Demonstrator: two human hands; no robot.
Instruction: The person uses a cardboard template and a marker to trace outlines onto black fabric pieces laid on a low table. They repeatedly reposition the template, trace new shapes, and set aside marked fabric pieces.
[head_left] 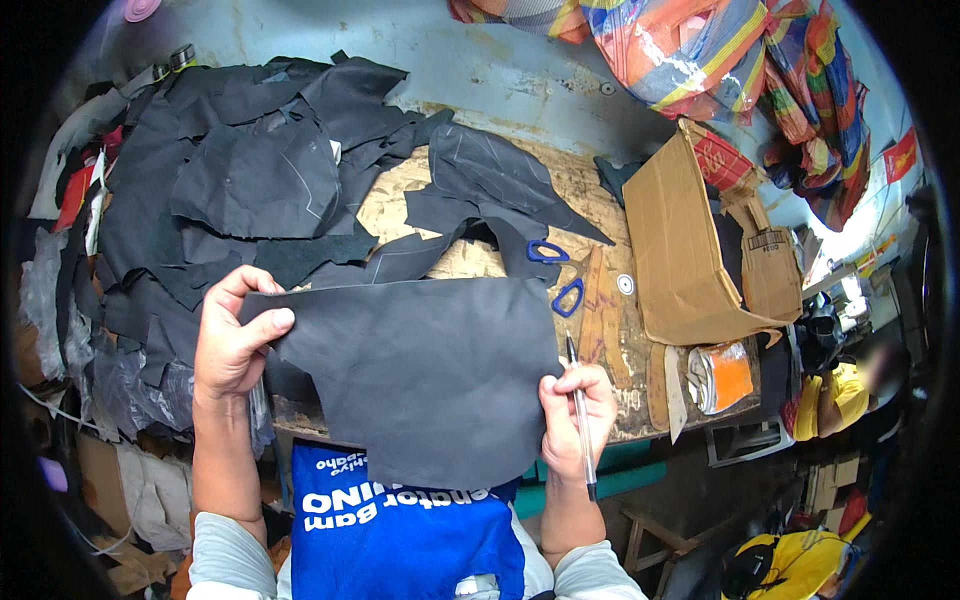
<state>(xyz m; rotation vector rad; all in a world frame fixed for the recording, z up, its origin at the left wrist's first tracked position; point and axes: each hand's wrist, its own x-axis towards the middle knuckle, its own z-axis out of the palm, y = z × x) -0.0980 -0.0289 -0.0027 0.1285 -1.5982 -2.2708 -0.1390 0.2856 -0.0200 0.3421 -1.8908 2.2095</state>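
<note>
A piece of black leather-like sheet [430, 370] is held up in front of me, its lower left side cut to a step. My left hand [240, 330] pinches its upper left corner between thumb and fingers. At the right edge my right hand [578, 415] grips the sheet and also carries a clear pen [583, 425], tip upward. Beyond the sheet lie scissors with blue handles [567, 297], their blades mostly hidden among flat brown strips [598, 310].
Black sheet scraps [255, 170] are heaped at the left of the wooden table [390, 195]. A cardboard box [690, 250] stands at the right, near an orange-and-white bundle [722, 378]. Striped sacks [690, 50] hang behind. People in yellow [845, 400] are off to the right.
</note>
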